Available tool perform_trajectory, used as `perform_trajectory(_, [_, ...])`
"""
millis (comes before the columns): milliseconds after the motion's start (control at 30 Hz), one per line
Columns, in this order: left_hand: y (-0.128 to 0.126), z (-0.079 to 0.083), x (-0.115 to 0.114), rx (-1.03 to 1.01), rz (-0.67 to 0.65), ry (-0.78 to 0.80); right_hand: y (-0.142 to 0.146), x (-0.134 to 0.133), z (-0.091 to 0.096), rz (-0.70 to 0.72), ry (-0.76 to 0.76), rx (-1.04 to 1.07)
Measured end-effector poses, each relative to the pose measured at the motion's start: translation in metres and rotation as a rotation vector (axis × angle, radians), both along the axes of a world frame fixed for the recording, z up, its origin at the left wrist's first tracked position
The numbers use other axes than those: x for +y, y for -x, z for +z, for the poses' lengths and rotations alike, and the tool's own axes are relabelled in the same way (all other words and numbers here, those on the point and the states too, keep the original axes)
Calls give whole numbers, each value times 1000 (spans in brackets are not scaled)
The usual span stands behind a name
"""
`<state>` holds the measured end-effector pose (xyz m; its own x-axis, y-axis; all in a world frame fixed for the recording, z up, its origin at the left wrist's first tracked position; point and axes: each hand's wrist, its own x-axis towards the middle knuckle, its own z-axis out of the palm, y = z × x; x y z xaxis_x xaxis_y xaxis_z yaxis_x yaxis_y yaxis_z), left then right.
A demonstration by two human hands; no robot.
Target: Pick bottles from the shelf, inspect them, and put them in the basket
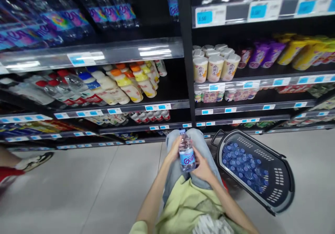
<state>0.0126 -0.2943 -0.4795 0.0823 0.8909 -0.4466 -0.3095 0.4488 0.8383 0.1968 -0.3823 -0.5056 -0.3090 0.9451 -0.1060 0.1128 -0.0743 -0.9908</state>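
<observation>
A clear water bottle [187, 155] with a blue label and a pale blue cap stands nearly upright over my lap, between both hands. My left hand [176, 148] is closed round its upper left side near the neck. Around its lower right side curl the fingers of my right hand [202, 165]. The backs of the hands hide some fingertips. To the right of my knees, a dark grey shopping basket [284, 192] on the floor holds several small bottles [242, 162] with blue caps.
Black shelves [167, 105] with price tags run across in front of me. Large water bottles [112, 12] fill the upper left; milk drink bottles [123, 84] and paper cups [215, 66] stand lower. At the far left, another person's shoe [35, 160] shows above the pale tiled floor [110, 188].
</observation>
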Motion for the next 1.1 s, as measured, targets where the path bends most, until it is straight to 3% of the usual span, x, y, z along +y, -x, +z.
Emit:
perform_trajectory(233, [1, -11, -2, -375, 99, 46, -7, -3, -17, -91, 129, 74])
perform_trajectory(500, [28, -23, -2, -642, 111, 30, -11, 4, -37, -198, 61, 61])
perform_trajectory(1100, [26, -25, 8, -714, 71, 33, -17, 11, -39, -185, 27, 115])
